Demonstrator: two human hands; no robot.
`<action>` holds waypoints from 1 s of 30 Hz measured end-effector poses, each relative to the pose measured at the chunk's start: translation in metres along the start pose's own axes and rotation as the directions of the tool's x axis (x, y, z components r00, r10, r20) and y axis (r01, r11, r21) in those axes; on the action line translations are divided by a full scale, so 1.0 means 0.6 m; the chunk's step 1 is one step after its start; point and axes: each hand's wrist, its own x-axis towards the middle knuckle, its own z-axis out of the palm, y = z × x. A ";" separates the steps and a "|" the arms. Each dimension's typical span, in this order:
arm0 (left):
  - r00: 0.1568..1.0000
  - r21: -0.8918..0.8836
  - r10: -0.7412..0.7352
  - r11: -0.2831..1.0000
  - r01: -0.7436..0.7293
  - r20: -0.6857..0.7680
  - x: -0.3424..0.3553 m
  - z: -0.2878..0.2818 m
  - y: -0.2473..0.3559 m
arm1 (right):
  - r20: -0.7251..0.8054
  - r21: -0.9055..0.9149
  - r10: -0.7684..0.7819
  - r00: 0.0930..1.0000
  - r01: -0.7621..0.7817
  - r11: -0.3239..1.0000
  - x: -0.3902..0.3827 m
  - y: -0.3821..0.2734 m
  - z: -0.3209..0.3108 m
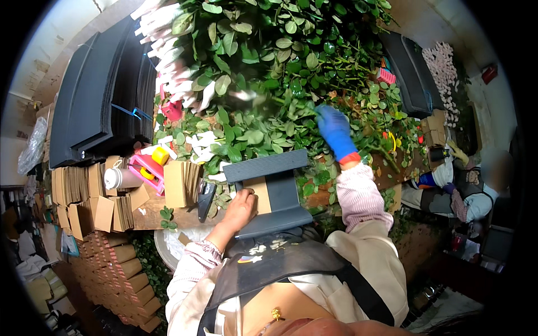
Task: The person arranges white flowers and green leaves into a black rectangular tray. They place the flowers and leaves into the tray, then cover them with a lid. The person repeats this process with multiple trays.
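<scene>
My bare left hand (241, 209) lies with fingers stretched on a tan cardboard piece (259, 193), set inside a dark grey corrugated sheet (284, 193) with folded-up edges, right in front of me. My right hand (334, 130), in a blue glove with a red cuff, is closed around a leafy flower stem (300, 106) beyond the sheet. Motion smears the stem's far end, where a pale wrapped head seems to be. Past it lies a big heap of green leafy stems (291, 50), and pale sleeved flower heads (165, 56) line its left side.
Tall dark grey sheet stacks (103, 95) stand at left, above cardboard piles (75, 187). A white bottle (121, 178), a pink tape dispenser (147, 172) and a black stapler-like tool (206, 200) lie nearer. Another dark stack (408, 78) stands right; a person (465, 193) is beyond.
</scene>
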 end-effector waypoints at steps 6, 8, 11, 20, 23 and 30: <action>0.998 -0.013 -0.023 1.000 0.024 0.050 -0.002 -0.001 -0.002 | -0.334 0.089 -0.321 0.886 0.369 0.925 -0.096 0.018 -0.160; 0.999 0.020 0.012 1.000 -0.013 0.049 -0.003 -0.003 -0.005 | -0.290 0.015 -0.479 0.829 0.504 0.863 -0.152 0.001 -0.218; 0.947 -0.165 -0.224 0.950 0.265 0.230 -0.006 -0.030 0.010 | -0.048 0.039 -0.607 0.794 0.608 0.793 -0.236 -0.017 -0.231; 0.998 -0.126 -0.031 0.991 0.038 0.056 -0.001 -0.015 0.006 | 0.514 -0.091 -0.401 0.758 0.513 0.854 -0.342 0.102 0.074; 0.996 -0.108 -0.032 0.993 0.041 0.083 -0.001 -0.012 0.003 | 0.743 -0.068 -0.201 0.638 0.370 0.926 -0.309 0.083 0.042; 0.975 -0.032 -0.040 0.998 0.048 0.218 0.018 -0.033 0.021 | -0.232 -0.163 -0.482 0.845 0.455 0.876 -0.147 0.028 0.073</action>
